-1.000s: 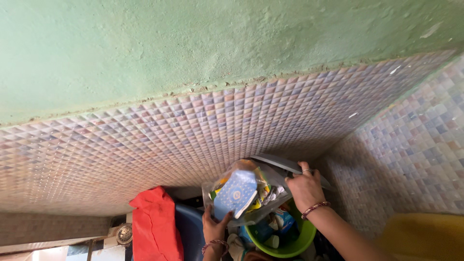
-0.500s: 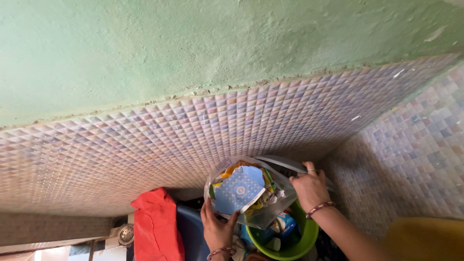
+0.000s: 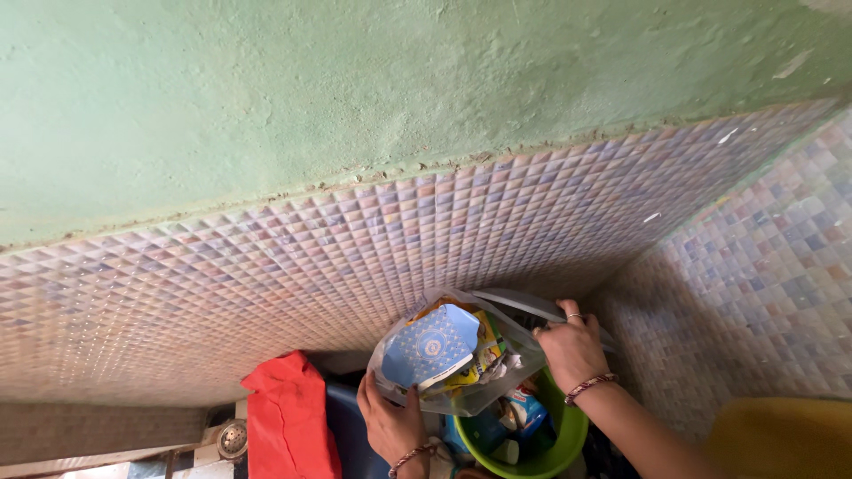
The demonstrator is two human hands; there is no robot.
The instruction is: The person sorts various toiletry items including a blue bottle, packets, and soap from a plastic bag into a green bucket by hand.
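two bare hands hold one clear plastic bag stuffed with packets (image 3: 457, 355) low in the view, just above a round lime-green plastic tub (image 3: 541, 448). the left hand (image 3: 389, 421) cups the bag from below and from its left side, fingers curled up against the plastic, a beaded bracelet at the wrist. the right hand (image 3: 572, 350) is closed on the bag's upper right edge, knuckles up and fingers pinching the plastic, a ring on one finger and a red-beaded bracelet on the wrist; its fingertips are hidden behind the bag, so how far they reach in cannot be told. inside the bag a blue paper packet with a round white emblem (image 3: 430, 344) faces the camera, with yellow and green wrappers crumpled behind it. the green tub holds more small packets, among them a blue and white one, partly hidden by the bag. a thin grey flat lid or sheet (image 3: 519, 303) sticks out behind the bag, near the right hand. left of the hands a red cloth (image 3: 288, 417) drapes over a dark blue plastic container (image 3: 346, 426). a round metal drain cover (image 3: 232, 439) sits at the lower left. behind everything runs a wall of small pastel mosaic tiles (image 3: 355, 257) under rough green-painted plaster (image 3: 355, 89). a yellow shape (image 3: 785, 439) fills the bottom right corner, blurred
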